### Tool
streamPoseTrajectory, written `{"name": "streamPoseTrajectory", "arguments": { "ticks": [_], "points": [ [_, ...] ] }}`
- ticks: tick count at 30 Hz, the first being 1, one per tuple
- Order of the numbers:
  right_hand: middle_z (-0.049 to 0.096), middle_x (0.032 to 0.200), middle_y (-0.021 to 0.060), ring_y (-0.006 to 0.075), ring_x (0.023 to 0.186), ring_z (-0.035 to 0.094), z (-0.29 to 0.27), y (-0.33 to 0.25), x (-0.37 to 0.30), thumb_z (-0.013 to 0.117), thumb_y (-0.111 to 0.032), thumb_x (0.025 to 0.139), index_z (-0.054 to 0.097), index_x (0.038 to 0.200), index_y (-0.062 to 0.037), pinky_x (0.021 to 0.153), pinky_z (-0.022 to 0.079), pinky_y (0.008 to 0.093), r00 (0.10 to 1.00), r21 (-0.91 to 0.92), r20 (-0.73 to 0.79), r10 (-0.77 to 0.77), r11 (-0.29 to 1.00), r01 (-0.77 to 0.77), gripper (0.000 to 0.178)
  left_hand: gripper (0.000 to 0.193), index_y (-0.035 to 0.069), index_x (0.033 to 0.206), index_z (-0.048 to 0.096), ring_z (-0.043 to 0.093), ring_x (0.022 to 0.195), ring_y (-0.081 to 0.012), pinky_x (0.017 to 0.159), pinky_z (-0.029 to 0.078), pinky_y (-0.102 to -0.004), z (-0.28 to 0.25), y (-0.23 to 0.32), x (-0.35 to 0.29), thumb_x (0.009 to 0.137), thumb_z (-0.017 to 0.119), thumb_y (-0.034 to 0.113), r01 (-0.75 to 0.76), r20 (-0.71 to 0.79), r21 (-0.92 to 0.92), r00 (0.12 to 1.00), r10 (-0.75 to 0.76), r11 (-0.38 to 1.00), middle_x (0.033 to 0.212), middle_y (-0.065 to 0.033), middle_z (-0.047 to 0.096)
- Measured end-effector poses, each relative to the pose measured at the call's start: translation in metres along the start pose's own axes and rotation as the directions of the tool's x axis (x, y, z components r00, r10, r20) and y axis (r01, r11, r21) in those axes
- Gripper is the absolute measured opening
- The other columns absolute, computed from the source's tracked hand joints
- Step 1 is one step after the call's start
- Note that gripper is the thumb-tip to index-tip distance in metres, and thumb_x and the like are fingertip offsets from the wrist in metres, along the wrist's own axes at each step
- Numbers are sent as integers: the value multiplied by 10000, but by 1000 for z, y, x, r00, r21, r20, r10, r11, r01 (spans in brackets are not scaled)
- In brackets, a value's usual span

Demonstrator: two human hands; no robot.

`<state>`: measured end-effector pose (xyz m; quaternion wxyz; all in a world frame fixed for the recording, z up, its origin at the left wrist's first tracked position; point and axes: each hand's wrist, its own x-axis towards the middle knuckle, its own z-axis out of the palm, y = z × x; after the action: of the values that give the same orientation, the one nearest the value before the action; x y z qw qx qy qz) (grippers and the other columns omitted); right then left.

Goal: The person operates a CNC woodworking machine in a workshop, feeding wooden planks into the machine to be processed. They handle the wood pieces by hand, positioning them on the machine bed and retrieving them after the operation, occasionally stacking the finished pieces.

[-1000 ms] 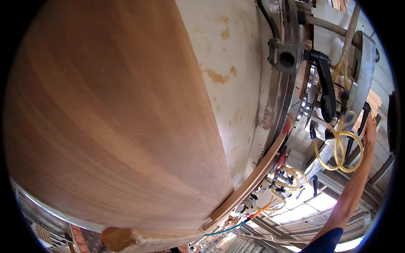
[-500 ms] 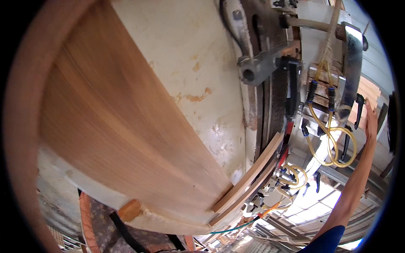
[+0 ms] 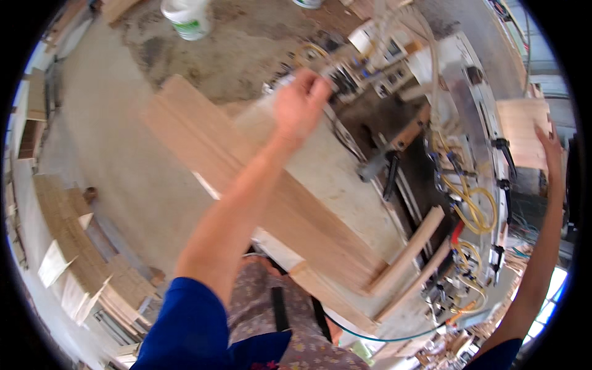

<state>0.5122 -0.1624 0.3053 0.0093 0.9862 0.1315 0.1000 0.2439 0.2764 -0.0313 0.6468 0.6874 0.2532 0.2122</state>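
My left hand (image 3: 301, 102) reaches over the worktable, its fingers curled and slightly blurred, beside a dark fitting (image 3: 343, 80) at the machine's far end. Whatever lies inside those fingers is hidden. At the far right, my right hand (image 3: 550, 145) grips the edge of a pale wooden board (image 3: 521, 132), its fingers against the board's side. Below my left forearm, a long brown wooden plank (image 3: 308, 216) lies across the pale tabletop (image 3: 327, 160). Two narrow wood strips, the upper one (image 3: 407, 250) and the lower one (image 3: 414, 280), rest at the plank's near right end.
A machine with yellow air hoses (image 3: 475, 209), black lever handles (image 3: 504, 154) and a metal rail (image 3: 487, 105) runs along the right. A white bucket (image 3: 188, 18) stands on the floor at the far left. Stacked boards (image 3: 80, 228) lie at the left.
My left arm has come into view over the plank. The view has swung to show more floor at the left. My right hand remains at the pale board, which now shows more fully.
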Motion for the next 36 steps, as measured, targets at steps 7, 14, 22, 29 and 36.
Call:
{"name": "streamPoseTrajectory", "arguments": {
  "ticks": [7,14,22,29,36],
  "points": [
    [330,1423,187,284,1318,330,-12,-21,-106,455,-426,936,292,1431,-155,1098,236,404,821,-74,-479,-310,947,314,587,362,46,903,562,611,666,-260,612,462,-346,-3,12,-8,850,570,405,-77,54,40,996,75,996,714,-102,617],
    [390,1392,186,301,1288,374,92,-211,-350,640,-55,737,423,1348,-83,1059,289,402,986,363,-69,149,925,-114,649,829,53,1354,321,412,1207,-345,983,369,-423,-71,17,-48,715,732,387,-398,453,384,867,206,833,1347,-196,391],
    [228,1463,216,380,1351,233,168,-212,-417,623,-25,712,463,1318,-120,1085,257,441,994,282,85,72,955,-93,634,1113,105,1420,259,251,1328,-338,1095,176,-503,-121,75,-99,522,808,466,-927,963,263,239,-122,268,1406,-177,317],
    [293,1427,167,357,1285,326,177,-176,-441,539,73,716,580,1140,-106,994,390,431,953,231,104,284,925,-301,462,970,62,1291,411,419,1153,-342,1007,311,-472,-124,61,-101,476,812,403,-910,962,256,272,3,327,1216,-163,460],
    [335,1388,177,379,1230,379,157,-164,-467,577,36,745,573,1134,-70,924,447,419,916,306,30,400,869,-389,403,792,12,1228,494,500,1098,-269,948,383,-359,-188,124,-120,594,753,409,-436,814,580,343,-469,688,1162,-153,542]
  ]
}}
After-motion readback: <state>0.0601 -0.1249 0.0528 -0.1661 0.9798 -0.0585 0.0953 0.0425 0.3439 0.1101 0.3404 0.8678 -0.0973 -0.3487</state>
